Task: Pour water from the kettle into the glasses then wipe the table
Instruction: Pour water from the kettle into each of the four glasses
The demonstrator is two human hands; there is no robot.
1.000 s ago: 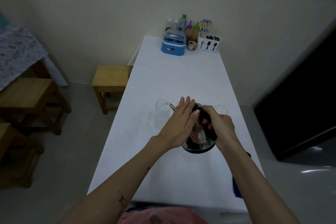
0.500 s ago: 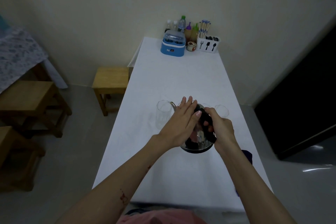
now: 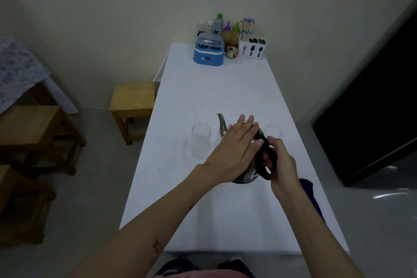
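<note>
Head view: steel kettle point(image 3: 247, 170) mid-desk, spout point(image 3: 221, 124) far-left. Right hand point(image 3: 281, 162) curled round its black handle point(image 3: 265, 160) — left hand point(image 3: 234, 152) flat on the lid, fingers straight. Glasses point(image 3: 201, 141) left, point(image 3: 273, 132) right. Blue cloth point(image 3: 310, 196) at the white desk point(image 3: 225, 88) right edge.

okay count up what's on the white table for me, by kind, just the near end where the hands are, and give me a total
Clear drinking glasses: 2, one left of the spout, one partly hidden behind the right hand
Steel kettle with a black handle: 1, gripped by the right hand, left hand flat on its lid
Dark blue cloth at the table's right edge: 1
Total: 4
</note>
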